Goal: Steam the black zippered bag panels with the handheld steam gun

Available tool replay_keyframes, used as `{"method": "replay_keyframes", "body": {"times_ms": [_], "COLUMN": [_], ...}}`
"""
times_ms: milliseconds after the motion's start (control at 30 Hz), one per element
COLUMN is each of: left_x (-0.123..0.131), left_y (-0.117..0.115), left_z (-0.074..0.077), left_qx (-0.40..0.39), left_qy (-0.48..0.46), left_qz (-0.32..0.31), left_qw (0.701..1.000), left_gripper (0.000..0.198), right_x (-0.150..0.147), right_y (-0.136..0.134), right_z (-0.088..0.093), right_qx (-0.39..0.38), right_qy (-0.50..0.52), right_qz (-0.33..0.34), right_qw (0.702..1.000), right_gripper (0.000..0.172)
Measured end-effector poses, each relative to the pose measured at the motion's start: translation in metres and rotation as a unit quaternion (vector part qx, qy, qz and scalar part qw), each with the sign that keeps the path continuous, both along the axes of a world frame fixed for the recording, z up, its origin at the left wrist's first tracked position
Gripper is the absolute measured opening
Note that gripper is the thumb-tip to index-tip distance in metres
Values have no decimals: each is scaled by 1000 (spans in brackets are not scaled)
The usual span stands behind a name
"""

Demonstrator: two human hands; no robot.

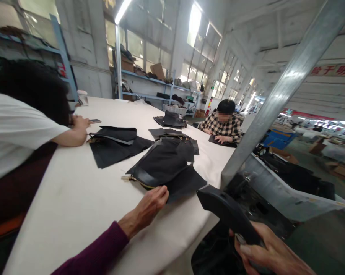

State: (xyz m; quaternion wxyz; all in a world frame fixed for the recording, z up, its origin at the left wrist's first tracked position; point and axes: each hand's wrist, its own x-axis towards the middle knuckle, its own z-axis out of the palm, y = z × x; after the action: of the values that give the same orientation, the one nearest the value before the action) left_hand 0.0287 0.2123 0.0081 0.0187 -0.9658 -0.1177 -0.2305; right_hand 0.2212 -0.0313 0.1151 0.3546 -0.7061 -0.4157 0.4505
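Note:
My left hand [149,208], in a purple sleeve, pinches the near edge of a black fabric piece [161,160] with a zipper along its border. That piece lies on top of other black panels [186,183] on the white table. My right hand [264,244] grips a black handheld tool [224,206] with a curved body and a flat, wide end. The tool is held in the air past the table's right edge, apart from the fabric. What kind of tool it is, I cannot tell.
More black fabric stacks [117,145] lie left and farther back. A person in white [20,130] leans at the left edge; another in a checked shirt [222,126] handles black fabric opposite. A metal post [275,95] rises at right, beside a white bin [293,187] of black pieces.

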Motion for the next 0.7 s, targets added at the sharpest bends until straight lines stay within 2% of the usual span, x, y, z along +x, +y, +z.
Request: {"method": "replay_keyframes", "body": {"times_ms": [67, 133, 300, 333, 467, 700], "left_x": [-10, -22, -34, -33, -25, -19], "left_y": [-10, -13, 2, 5, 10, 13], "left_z": [-21, -31, -35, -35, -37, -46], "left_qx": [-41, -85, -161, -170, -207, -227], "left_qy": [8, -13, -126, -136, -123, -96], "left_qz": [-21, -11, 137, 153, 123, 89], "left_qw": [999, 996, 969, 964, 963, 965], "left_gripper": [23, 19, 7, 10, 32, 22], "right_x": [0, 0, -4, -6, -13, -22], "right_y": [1, 5, 22, 26, 42, 67], "right_z": [-1, -4, -24, -29, -42, -48], "right_qx": [-23, -42, -65, -68, -77, -110], "right_qy": [17, 29, 38, 36, 39, 40], "right_qz": [35, 58, 92, 103, 132, 145], "right_qw": [999, 997, 993, 992, 988, 982], "right_gripper": [41, 38, 25, 21, 14, 22]}}
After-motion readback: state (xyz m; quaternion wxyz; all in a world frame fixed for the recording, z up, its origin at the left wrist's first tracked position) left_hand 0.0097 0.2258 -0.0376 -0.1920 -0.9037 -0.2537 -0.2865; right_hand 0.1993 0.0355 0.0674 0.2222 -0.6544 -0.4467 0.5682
